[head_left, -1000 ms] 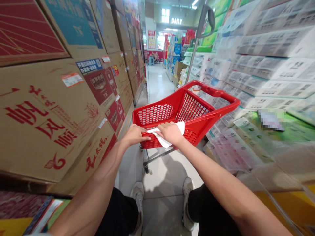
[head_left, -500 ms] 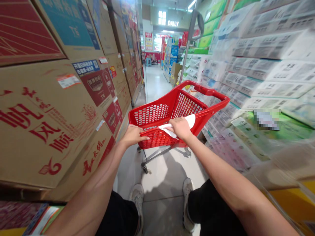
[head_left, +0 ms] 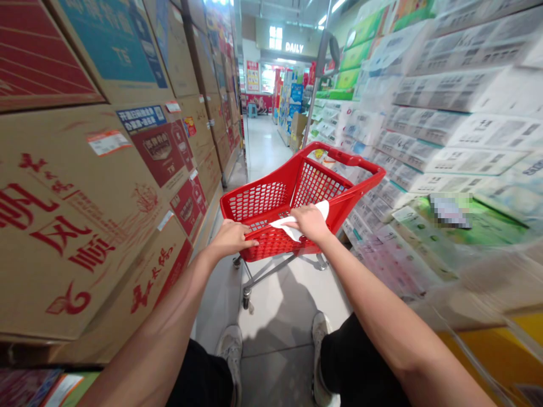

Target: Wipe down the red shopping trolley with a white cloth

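**A:** Where are the hands?
**B:** The left hand (head_left: 231,238) has its grip curled over the near rim of a red perforated plastic shopping cart (head_left: 271,199). The right hand (head_left: 309,223) has its grip closed on a white folded cloth (head_left: 324,210), pressed to that same rim.
**A:** And around them?
**B:** The cart stands on a grey tiled floor (head_left: 261,147). Brown cardboard boxes (head_left: 85,198) are stacked on the left, and pale wrapped paper packs (head_left: 445,141) on the right.

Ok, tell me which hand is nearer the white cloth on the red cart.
Right. The right hand rests on the white cloth; the left hand grips the red plastic cart's rim, apart from it.
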Action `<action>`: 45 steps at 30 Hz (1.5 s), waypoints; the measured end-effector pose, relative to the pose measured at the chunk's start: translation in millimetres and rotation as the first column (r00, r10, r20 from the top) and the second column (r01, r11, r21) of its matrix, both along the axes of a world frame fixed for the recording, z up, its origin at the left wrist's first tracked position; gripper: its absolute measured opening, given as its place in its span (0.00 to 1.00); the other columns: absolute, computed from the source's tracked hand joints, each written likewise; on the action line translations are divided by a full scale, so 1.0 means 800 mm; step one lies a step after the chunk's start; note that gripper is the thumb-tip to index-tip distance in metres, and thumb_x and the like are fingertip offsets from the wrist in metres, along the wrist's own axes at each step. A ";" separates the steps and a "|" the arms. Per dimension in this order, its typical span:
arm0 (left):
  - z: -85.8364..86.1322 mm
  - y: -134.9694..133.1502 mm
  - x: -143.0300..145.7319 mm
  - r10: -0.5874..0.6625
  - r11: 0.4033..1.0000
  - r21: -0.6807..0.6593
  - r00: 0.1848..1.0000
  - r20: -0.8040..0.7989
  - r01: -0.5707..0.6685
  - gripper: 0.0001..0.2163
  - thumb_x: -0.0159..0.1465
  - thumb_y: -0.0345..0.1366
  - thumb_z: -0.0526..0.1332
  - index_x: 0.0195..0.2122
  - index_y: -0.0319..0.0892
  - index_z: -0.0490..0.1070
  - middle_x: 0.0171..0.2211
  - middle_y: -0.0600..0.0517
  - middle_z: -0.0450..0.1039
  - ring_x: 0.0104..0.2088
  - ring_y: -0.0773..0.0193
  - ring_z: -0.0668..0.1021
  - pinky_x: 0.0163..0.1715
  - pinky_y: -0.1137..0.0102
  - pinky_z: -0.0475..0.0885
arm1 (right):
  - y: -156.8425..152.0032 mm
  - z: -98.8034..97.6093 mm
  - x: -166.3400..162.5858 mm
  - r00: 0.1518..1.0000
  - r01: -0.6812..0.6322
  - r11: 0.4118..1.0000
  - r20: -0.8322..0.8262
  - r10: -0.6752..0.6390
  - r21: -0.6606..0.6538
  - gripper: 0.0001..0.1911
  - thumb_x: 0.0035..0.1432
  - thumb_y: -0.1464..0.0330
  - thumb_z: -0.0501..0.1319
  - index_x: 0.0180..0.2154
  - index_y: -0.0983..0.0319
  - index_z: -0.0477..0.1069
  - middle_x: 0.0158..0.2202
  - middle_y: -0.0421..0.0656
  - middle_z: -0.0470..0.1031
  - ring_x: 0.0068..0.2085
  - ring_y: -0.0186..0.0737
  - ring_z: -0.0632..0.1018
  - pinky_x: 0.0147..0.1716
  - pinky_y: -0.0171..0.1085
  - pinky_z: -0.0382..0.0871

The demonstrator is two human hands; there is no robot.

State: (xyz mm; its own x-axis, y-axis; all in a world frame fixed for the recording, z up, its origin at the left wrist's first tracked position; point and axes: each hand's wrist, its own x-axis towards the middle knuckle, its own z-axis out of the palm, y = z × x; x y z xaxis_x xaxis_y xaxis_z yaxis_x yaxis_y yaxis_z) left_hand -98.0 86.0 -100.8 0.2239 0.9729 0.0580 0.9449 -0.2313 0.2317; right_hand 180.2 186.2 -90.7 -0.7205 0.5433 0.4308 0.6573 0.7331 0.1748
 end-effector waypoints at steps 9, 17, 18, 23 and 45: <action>-0.011 -0.007 -0.012 0.010 0.991 0.131 0.998 -0.061 -0.001 0.21 0.65 0.56 0.57 0.31 0.42 0.73 0.37 0.48 0.80 0.42 0.55 0.78 0.47 0.60 0.58 | 0.024 0.013 0.035 0.996 0.083 0.996 -0.030 -0.084 -0.013 0.30 0.68 0.44 0.50 0.37 0.63 0.74 0.35 0.50 0.79 0.39 0.46 0.75 0.42 0.40 0.53; -0.025 -0.002 0.013 0.017 0.990 0.142 0.999 -0.042 -0.011 0.11 0.63 0.45 0.59 0.35 0.44 0.75 0.39 0.46 0.81 0.44 0.53 0.78 0.46 0.58 0.58 | -0.057 -0.012 -0.094 0.987 -0.156 0.969 0.011 0.161 -0.194 0.31 0.69 0.45 0.48 0.43 0.62 0.76 0.38 0.49 0.81 0.38 0.45 0.77 0.39 0.39 0.56; -0.024 -0.002 0.016 0.016 0.990 0.137 1.000 -0.026 -0.012 0.10 0.62 0.45 0.60 0.34 0.44 0.75 0.39 0.47 0.81 0.44 0.53 0.78 0.45 0.59 0.58 | -0.061 -0.013 -0.099 0.987 -0.155 0.967 0.016 0.162 -0.203 0.31 0.69 0.44 0.48 0.43 0.62 0.76 0.38 0.50 0.81 0.38 0.45 0.77 0.39 0.39 0.57; -0.017 -0.001 0.019 -0.032 0.993 0.114 0.999 0.036 0.028 0.15 0.64 0.50 0.58 0.34 0.43 0.74 0.37 0.49 0.80 0.41 0.57 0.78 0.46 0.61 0.58 | -0.041 -0.002 -0.068 0.998 -0.022 0.984 0.048 0.031 -0.178 0.34 0.65 0.40 0.50 0.40 0.62 0.77 0.36 0.50 0.81 0.37 0.46 0.78 0.38 0.38 0.58; 0.006 -0.017 0.037 0.148 0.989 0.050 0.972 -0.180 -0.141 0.19 0.62 0.53 0.57 0.39 0.43 0.77 0.40 0.42 0.81 0.42 0.51 0.81 0.41 0.63 0.66 | -0.064 -0.006 -0.080 1.000 0.025 0.993 0.002 -0.024 -0.120 0.33 0.65 0.41 0.50 0.39 0.63 0.76 0.35 0.51 0.80 0.39 0.46 0.77 0.42 0.40 0.57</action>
